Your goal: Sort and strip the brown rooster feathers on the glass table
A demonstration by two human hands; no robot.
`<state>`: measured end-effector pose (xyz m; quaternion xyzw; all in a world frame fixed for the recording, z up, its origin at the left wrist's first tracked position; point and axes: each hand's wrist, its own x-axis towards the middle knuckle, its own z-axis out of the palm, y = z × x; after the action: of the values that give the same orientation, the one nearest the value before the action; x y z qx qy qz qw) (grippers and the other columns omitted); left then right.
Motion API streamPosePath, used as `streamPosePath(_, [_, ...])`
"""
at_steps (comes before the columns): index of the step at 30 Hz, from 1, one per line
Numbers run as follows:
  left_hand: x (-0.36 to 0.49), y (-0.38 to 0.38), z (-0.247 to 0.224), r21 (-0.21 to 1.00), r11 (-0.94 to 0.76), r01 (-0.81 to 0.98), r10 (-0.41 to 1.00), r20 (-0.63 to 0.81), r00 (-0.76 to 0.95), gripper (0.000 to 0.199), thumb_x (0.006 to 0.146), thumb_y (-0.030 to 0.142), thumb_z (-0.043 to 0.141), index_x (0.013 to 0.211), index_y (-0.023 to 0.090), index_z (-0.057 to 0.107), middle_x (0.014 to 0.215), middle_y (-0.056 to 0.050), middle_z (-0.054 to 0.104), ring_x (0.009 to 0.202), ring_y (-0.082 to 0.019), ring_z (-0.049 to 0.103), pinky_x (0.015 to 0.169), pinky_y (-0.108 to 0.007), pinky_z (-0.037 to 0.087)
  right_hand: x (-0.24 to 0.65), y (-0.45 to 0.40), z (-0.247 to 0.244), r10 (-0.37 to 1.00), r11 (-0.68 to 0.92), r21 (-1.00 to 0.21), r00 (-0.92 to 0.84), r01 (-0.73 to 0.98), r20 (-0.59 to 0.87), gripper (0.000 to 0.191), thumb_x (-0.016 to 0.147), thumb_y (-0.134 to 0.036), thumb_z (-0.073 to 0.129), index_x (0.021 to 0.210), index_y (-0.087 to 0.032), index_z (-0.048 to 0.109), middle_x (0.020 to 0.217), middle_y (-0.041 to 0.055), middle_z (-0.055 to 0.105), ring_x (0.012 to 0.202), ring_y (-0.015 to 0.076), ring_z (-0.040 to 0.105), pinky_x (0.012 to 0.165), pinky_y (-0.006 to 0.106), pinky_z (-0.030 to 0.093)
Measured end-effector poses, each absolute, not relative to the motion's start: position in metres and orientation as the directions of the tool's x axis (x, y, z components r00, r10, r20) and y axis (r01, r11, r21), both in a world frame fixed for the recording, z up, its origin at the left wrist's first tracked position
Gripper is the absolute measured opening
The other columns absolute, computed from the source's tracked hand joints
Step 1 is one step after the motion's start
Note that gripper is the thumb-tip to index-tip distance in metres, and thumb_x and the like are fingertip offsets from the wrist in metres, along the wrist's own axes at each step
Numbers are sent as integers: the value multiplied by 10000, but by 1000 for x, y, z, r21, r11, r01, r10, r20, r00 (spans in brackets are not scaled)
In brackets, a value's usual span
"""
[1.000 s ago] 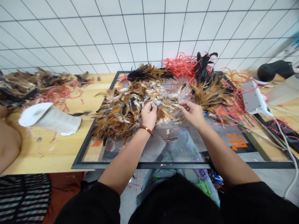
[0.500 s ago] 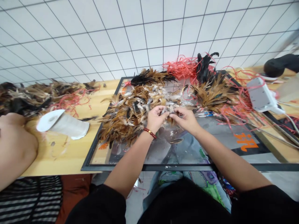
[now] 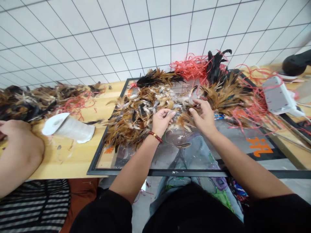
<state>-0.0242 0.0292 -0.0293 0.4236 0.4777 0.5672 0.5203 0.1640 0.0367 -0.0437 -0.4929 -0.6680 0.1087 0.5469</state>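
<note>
My left hand [image 3: 163,120], with a red bead bracelet [image 3: 155,137] at the wrist, is pinched on a small bunch of brown and white feathers [image 3: 183,121]. To the right of that bunch my right hand [image 3: 204,117] has thumb and fingers apart and nothing visible between them. A heap of loose brown, white and black feathers [image 3: 131,121] spreads to the left of and behind my left hand. Beyond my right hand lies a bundle of long brown feathers [image 3: 225,92]. The surface below is a black-framed glass panel [image 3: 155,172].
Pink ribbon strands [image 3: 191,66] lie tangled by the tiled wall. A white power strip [image 3: 279,95] with cables stands right. On the wooden table [image 3: 70,161] are a white roll [image 3: 73,129] and more feathers [image 3: 43,98]. Another person's arm [image 3: 21,152] rests at far left.
My right hand has moved away from my left, to the right, and its fingers have opened. The feather bunch now shows more fully beside my left fingers. The view has shifted slightly.
</note>
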Motion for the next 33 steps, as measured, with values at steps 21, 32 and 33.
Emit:
streamPosePath(21, [-29, 22, -33, 760, -514, 399, 803, 589, -87, 156, 849, 278, 709, 986, 230, 766, 1121, -92, 727, 1102, -224, 645, 1011, -388, 498, 167, 34, -43, 806, 482, -597, -58, 641, 589, 102, 858, -289, 631, 835, -231, 712, 819, 42, 736, 884, 254, 629, 882, 443, 404])
streamPosePath(32, [-22, 23, -40, 940, -260, 222, 952, 288, -100, 83, 823, 195, 695, 753, 208, 738, 734, -22, 704, 657, -137, 632, 669, -264, 515, 159, 26, -33, 769, 501, -609, 6, 614, 639, 208, 918, -328, 587, 1074, -246, 698, 941, 61, 732, 921, 244, 634, 899, 439, 434])
streamPosePath(33, [-21, 24, -39, 979, -165, 123, 972, 182, -145, 75, 820, 196, 699, 749, 196, 721, 670, 0, 673, 570, -113, 592, 587, -240, 485, 159, 28, -35, 791, 489, -674, 43, 554, 610, 241, 910, -336, 587, 1103, -230, 686, 945, 66, 720, 886, 231, 631, 864, 417, 459])
